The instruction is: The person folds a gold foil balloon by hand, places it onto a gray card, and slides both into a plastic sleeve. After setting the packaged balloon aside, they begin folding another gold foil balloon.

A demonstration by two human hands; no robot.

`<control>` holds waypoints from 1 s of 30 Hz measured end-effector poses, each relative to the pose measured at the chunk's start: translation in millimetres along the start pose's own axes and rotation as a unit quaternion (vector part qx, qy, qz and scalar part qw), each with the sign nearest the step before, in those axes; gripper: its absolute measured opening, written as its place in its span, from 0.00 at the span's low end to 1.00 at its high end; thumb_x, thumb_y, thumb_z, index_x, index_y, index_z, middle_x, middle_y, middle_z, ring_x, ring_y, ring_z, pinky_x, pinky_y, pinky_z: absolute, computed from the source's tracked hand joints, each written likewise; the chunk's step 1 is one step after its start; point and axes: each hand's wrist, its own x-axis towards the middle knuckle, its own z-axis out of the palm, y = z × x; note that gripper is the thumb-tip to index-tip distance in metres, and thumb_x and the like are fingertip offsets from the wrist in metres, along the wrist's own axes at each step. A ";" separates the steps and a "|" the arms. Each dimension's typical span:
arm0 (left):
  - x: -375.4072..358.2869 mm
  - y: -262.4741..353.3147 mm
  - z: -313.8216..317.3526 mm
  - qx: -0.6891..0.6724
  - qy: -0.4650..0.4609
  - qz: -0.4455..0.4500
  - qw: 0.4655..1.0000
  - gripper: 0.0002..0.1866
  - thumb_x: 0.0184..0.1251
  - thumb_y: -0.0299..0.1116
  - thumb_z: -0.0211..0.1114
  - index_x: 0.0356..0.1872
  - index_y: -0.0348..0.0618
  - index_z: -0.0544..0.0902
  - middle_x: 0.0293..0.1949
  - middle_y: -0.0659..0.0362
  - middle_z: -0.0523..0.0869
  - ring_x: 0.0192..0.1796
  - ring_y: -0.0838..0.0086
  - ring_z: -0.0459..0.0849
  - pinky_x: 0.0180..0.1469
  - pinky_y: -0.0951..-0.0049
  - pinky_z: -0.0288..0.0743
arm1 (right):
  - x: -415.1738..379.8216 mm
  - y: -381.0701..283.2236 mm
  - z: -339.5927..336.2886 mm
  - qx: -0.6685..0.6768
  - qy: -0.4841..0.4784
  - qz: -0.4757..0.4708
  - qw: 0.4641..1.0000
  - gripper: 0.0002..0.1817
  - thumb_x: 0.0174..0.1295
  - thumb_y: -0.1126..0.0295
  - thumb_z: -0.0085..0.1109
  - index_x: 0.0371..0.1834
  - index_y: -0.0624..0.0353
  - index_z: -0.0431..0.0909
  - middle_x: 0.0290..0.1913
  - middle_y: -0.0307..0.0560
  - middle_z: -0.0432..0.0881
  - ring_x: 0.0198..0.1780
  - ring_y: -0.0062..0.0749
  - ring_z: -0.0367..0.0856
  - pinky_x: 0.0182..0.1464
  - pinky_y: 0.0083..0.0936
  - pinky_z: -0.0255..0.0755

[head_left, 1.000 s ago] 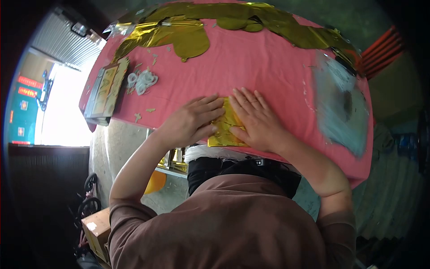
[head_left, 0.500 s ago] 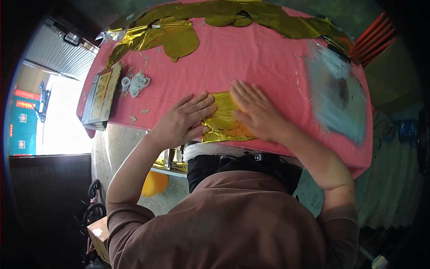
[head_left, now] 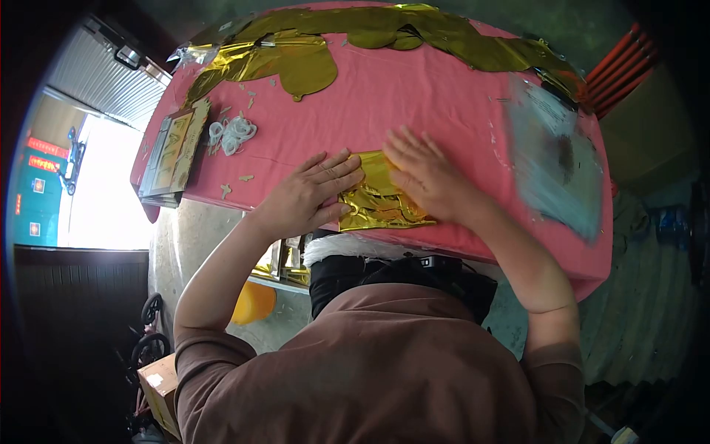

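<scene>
I have the left hand (head_left: 305,196) laid palm down, open with its fingers slightly parted, their tips on the left border of the gold foil piece (head_left: 376,198); it is not closed on anything. The right hand (head_left: 431,177) is open too, fingers extended and a little spread over the foil's right side, their tips blurred, so I cannot tell how firmly they touch. The foil lies between my two hands at the middle of the near edge of the pink-covered table (head_left: 433,96), smoother on its far part and crinkled toward me. To the left I see a tangle of white cord (head_left: 235,136), with small pale scraps (head_left: 225,192) nearby, and a stack of printed packets (head_left: 171,157) at the left edge. Larger gold foil sheets (head_left: 307,70) stretch along the far edge, one rounded lobe reaching inward. Clear plastic packaging (head_left: 556,174) lies near the right edge. Beyond the far right corner stand red slats (head_left: 623,72), and a cardboard box (head_left: 159,392) sits off to the left, below the table.
</scene>
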 end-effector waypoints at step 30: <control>7.4 -0.8 -0.8 0.092 0.145 0.111 0.979 0.20 0.48 0.30 0.65 0.46 0.39 0.79 0.48 0.55 0.81 0.56 0.61 0.77 0.54 0.63 0.73 | -5.9 -8.9 18.0 -0.115 0.024 -0.038 0.992 0.33 0.68 0.57 0.40 0.72 0.61 0.49 0.74 0.52 0.48 0.75 0.39 0.44 0.74 0.37 0.33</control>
